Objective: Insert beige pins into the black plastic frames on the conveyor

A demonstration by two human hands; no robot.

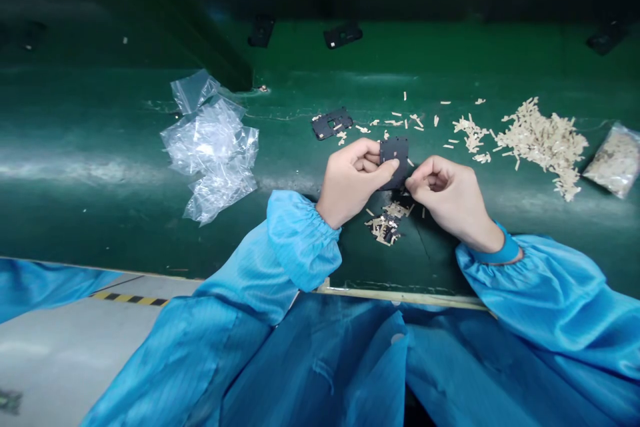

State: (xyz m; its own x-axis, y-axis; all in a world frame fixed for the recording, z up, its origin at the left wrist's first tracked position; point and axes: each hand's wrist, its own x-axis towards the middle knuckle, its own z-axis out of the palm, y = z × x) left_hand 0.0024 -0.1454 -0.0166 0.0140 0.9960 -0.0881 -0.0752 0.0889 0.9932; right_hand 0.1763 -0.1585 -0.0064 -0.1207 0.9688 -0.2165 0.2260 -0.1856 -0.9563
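A flat black plastic part (393, 149) with small holes is pinched upright between the thumb and fingers of my left hand (350, 177). My right hand (445, 194) is closed in a pinch at the part's lower right edge; whatever lies between its fingertips is hidden. Below the part, a small pile of beige and black strips (387, 224) rests on the green bench. Another black plastic part (333, 124), with cutouts, lies just beyond my left hand. Loose beige strips (395, 122) are scattered behind the held part.
Crumpled clear plastic bags (213, 150) lie to the left. At right are a large heap of beige strips (543, 140) and a filled clear bag (616, 159). Farther back sit several black parts (343, 34). A green post (200, 27) rises at the back left.
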